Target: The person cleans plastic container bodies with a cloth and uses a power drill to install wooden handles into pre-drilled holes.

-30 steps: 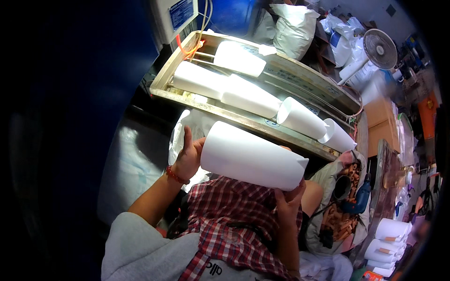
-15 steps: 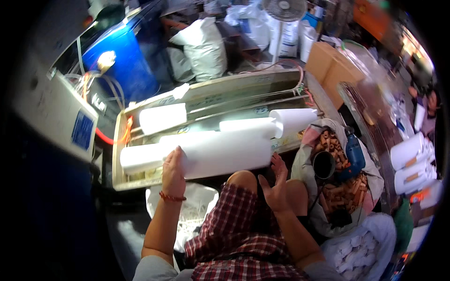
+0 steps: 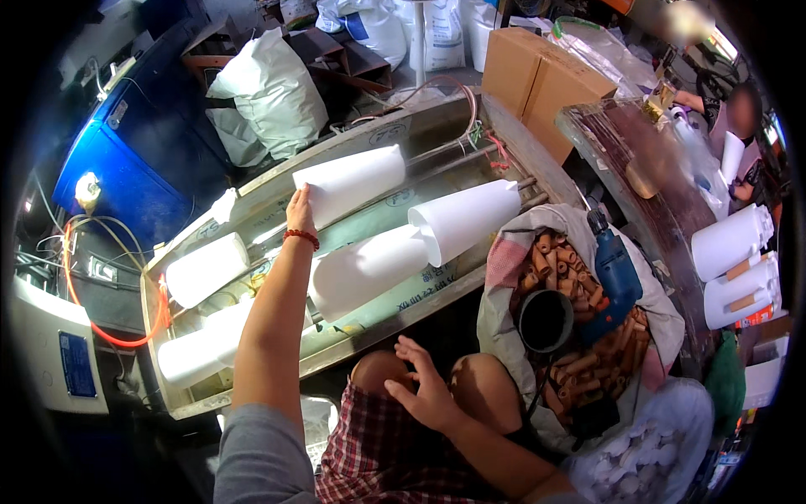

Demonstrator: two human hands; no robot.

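Note:
Reaching forward over a wooden trough (image 3: 180, 409), my left hand (image 3: 300, 212) grips the left end of a white cylinder (image 3: 357, 180) that lies along the far rods. A red bead bracelet circles that wrist. My right hand (image 3: 424, 388) hovers near my knees, fingers apart, with nothing in it. On the near side of the trough, a white cylinder (image 3: 369, 273) and another white cylinder (image 3: 470, 220) lie end to end. At the left end rest a shorter white cylinder (image 3: 207, 269) and one more white cylinder (image 3: 197, 349), partly hidden by my left forearm.
On my right, a cloth sack (image 3: 663, 323) holds many short brown tubes (image 3: 579, 370), a blue power drill (image 3: 617, 277) and a dark cup (image 3: 546, 321). A bag of white pieces (image 3: 638, 462) is below. Beyond stand a cardboard box (image 3: 537, 80) and a wooden bench (image 3: 613, 160); another person (image 3: 739, 126) is far right.
My left hand has carried the white cylinder from above the near side to the far rods. My right hand has drawn back toward my knees. The view has shifted.

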